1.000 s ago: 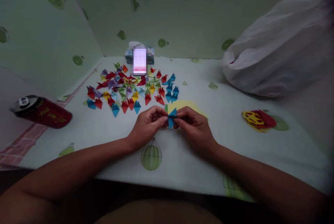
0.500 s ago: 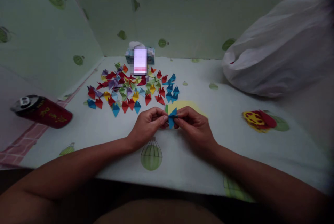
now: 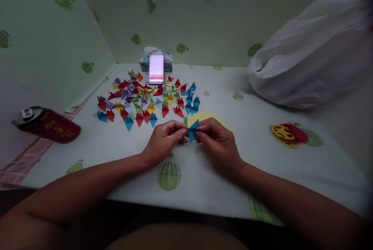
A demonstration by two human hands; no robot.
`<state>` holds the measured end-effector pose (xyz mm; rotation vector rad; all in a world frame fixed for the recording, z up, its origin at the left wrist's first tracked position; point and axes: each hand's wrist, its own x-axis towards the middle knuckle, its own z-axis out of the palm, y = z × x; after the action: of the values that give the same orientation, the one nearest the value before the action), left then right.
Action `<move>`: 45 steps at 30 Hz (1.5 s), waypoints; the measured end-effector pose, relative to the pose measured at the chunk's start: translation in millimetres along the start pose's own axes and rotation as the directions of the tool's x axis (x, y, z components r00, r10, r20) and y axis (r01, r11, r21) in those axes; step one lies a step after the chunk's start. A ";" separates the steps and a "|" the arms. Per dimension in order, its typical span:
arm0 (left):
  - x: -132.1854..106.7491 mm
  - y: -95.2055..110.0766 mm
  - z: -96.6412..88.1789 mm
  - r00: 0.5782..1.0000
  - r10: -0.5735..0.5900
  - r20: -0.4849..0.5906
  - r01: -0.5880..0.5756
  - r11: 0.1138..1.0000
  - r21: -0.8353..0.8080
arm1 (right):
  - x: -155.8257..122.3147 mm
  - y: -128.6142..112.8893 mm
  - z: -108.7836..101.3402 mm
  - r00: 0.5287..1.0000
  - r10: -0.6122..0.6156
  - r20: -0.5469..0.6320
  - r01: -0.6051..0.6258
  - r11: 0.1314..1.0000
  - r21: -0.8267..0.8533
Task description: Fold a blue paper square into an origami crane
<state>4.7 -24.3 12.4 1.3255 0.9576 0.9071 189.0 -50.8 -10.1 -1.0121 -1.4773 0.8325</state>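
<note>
A small blue origami crane (image 3: pixel 192 130) is held above the table between both hands. My left hand (image 3: pixel 169 137) pinches its left side between thumb and fingers. On the other side my right hand (image 3: pixel 217 139) grips it with thumb and forefinger. Beneath and behind the hands lies a yellow sheet (image 3: pixel 208 118), partly hidden by them, with a small green strip (image 3: pixel 185 121) at its left end. Beyond the left hand, many folded paper cranes (image 3: pixel 145 116) in red, blue, yellow, green and purple are spread over the table.
A red can (image 3: pixel 48 124) is at the left. At the back a lit phone (image 3: pixel 156 67), blurred out, leans before a tissue box (image 3: pixel 168 63). To the right are a white plastic bag (image 3: pixel 297 55) and a red and yellow piece (image 3: pixel 288 134). The tablecloth (image 3: pixel 116 180) has balloon prints.
The blue crane has shifted and turned very slightly between my fingers. Both hands keep their pinch, and the things on the table stay where they were.
</note>
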 end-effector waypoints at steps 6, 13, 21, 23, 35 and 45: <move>-1.1 1.4 0.2 1.000 0.005 0.016 -0.005 1.000 -0.006 | -2.4 -2.9 -0.1 0.988 -0.153 0.035 0.156 0.971 -0.180; 0.1 0.8 1.4 0.999 -0.025 0.027 0.027 0.997 -0.069 | -1.2 -4.4 -0.2 0.984 -0.179 -0.003 0.175 0.966 -0.192; -1.3 0.6 0.9 1.000 -0.019 0.017 0.020 0.998 -0.054 | -2.4 -5.2 0.2 0.979 -0.204 -0.020 0.193 0.953 -0.234; -1.6 1.5 0.9 1.000 -0.018 0.017 0.018 0.999 -0.048 | -2.4 -5.4 0.4 0.981 -0.194 -0.020 0.183 0.952 -0.244; -2.3 3.5 -0.2 0.999 0.041 -0.008 -0.041 0.998 0.042 | -0.9 -6.7 0.2 0.973 -0.229 0.020 0.225 0.930 -0.289; -2.4 3.9 -1.7 0.991 0.134 0.014 -0.134 0.978 0.161 | 0.0 -3.8 -0.2 0.975 -0.207 0.087 0.223 0.937 -0.270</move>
<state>2.3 -25.8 16.3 1.5440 0.9648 0.9447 188.6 -52.3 -6.6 -1.0146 -1.7541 0.5083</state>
